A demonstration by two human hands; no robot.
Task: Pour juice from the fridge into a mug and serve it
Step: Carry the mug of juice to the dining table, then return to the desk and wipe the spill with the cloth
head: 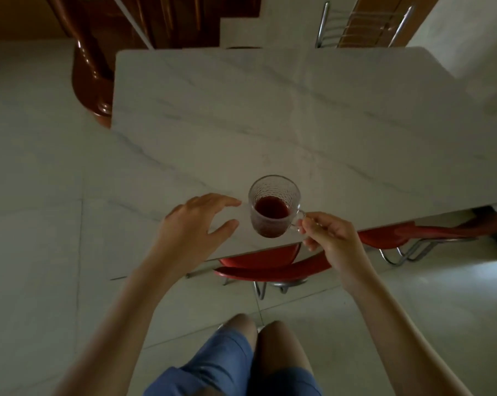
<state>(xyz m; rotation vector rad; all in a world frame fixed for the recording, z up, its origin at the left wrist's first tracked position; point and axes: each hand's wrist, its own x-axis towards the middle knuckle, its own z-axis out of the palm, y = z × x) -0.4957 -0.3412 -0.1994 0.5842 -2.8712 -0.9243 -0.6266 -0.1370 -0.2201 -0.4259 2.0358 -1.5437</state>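
A clear textured glass mug with dark red juice in its lower part stands upright near the front edge of the white marble table. My right hand pinches the mug's handle from the right. My left hand hovers just left of the mug with fingers spread and relaxed, apart from the glass. No juice container is in view.
A red chair is tucked under the table's front edge, and a second red chair sits to its right. A metal-framed chair stands at the far side. A dark wooden stair post rises at the table's left.
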